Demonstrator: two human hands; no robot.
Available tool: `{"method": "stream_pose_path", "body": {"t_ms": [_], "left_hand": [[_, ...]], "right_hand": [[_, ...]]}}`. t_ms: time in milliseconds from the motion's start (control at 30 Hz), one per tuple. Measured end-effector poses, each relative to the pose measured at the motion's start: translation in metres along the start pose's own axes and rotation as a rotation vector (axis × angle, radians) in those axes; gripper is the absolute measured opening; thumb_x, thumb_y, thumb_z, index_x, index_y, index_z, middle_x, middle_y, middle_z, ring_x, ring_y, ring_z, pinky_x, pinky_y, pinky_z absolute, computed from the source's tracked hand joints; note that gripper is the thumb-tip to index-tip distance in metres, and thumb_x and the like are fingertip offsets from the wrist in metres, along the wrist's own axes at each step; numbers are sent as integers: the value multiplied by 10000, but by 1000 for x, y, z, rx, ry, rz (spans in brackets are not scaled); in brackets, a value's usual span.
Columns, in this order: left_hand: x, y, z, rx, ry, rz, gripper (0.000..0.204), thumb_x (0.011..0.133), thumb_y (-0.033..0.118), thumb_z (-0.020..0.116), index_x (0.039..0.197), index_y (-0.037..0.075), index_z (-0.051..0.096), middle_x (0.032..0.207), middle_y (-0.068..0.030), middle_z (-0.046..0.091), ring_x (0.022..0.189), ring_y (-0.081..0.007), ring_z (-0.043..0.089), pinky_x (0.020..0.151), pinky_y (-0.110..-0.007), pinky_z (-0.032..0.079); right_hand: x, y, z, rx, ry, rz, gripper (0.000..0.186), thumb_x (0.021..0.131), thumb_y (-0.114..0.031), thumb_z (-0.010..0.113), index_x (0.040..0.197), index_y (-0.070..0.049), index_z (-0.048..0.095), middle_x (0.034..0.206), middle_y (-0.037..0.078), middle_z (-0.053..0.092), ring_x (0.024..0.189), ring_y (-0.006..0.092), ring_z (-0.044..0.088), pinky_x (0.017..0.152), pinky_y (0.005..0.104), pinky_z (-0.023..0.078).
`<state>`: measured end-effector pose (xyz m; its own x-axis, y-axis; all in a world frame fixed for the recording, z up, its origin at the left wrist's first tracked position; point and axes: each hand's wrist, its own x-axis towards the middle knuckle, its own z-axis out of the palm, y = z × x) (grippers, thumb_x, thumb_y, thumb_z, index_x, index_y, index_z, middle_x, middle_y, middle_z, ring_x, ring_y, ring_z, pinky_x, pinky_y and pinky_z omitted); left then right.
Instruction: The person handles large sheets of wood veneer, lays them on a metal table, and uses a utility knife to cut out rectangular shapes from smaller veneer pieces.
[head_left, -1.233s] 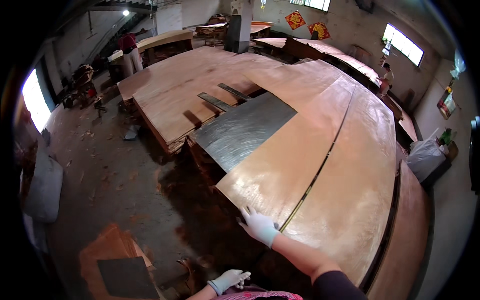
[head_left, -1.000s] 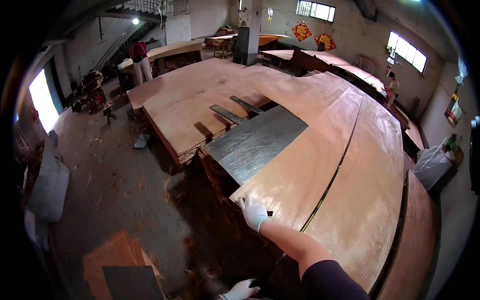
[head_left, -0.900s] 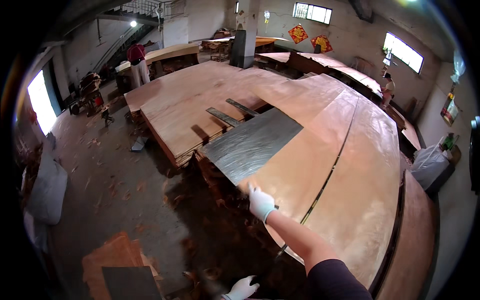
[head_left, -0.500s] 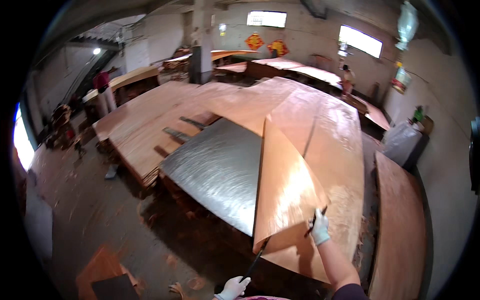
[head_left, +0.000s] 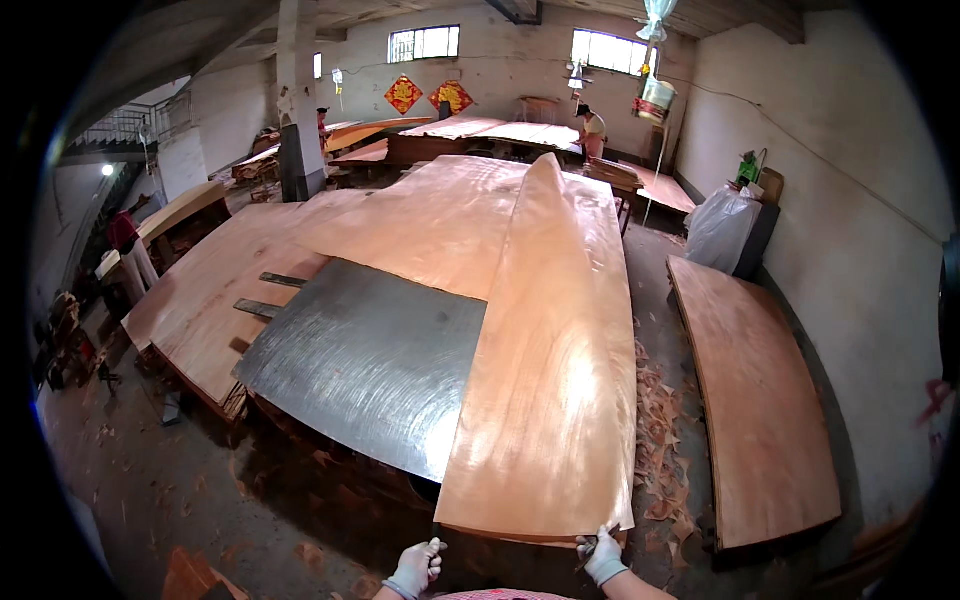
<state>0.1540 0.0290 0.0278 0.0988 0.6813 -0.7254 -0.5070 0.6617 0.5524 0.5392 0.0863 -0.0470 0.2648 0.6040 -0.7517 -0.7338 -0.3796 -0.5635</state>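
The veneer sheet [head_left: 545, 400] is now lying long and narrow straight ahead of the person, its near edge running between both hands and its far end reaching toward twelve o'clock. Half a second ago it was standing up on edge, folded over and gripped by the right hand alone; a second ago that hand was only pressing on the flat stack. So the sheet has been peeled off, swung round and is being laid out, with its surface bulging slightly along the middle rather than lying flat.

The left hand [head_left: 417, 566], gloved in white, is gripping the near left corner of the sheet, fingers curled around the edge. The right hand [head_left: 603, 556], also gloved, is pinching the near right corner. Both hands are sitting at six o'clock from the sheet's middle, touching it.

At nine o'clock of the sheet, partly under its left edge, a grey metal plate [head_left: 365, 365] is lying on the desk [head_left: 190, 330]. More veneer [head_left: 430, 215] is spreading beyond the plate toward eleven o'clock. At three o'clock, apart from the sheet, a separate stack of boards [head_left: 760, 400] is lying by the wall, with wood scraps [head_left: 655, 420] littering the floor between. Another person [head_left: 590, 125] is working far off at twelve o'clock.
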Motion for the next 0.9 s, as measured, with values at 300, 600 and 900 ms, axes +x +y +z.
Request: {"method": "stream_pose_path", "body": {"t_ms": [300, 600, 900], "left_hand": [[-14, 7, 5, 401, -344, 62, 237, 952, 162, 580, 1110, -14, 577, 897, -76, 656, 761, -119, 609, 621, -206, 472], [-46, -24, 75, 1008, -758, 72, 378, 977, 363, 556, 1139, 36, 656, 920, -35, 680, 751, -89, 590, 728, -253, 498], [40, -129, 85, 796, -256, -66, 318, 951, 250, 568, 1135, -4, 623, 974, -105, 680, 773, -179, 644, 715, -314, 546]], "right_hand": [[-128, 49, 111, -1060, -600, -169, 409, 1031, -373, 396, 1209, -28, 525, 765, 118, 668, 615, 157, 636, 544, 278, 516], [-158, 32, 132, -257, -389, -52, 236, 962, -341, 591, 898, -122, 530, 575, 3, 472, 409, 92, 382, 387, 271, 329], [-108, -114, -58, -83, -250, -137, 371, 945, -379, 609, 725, -143, 424, 523, -12, 364, 382, 107, 321, 388, 277, 290]]}}
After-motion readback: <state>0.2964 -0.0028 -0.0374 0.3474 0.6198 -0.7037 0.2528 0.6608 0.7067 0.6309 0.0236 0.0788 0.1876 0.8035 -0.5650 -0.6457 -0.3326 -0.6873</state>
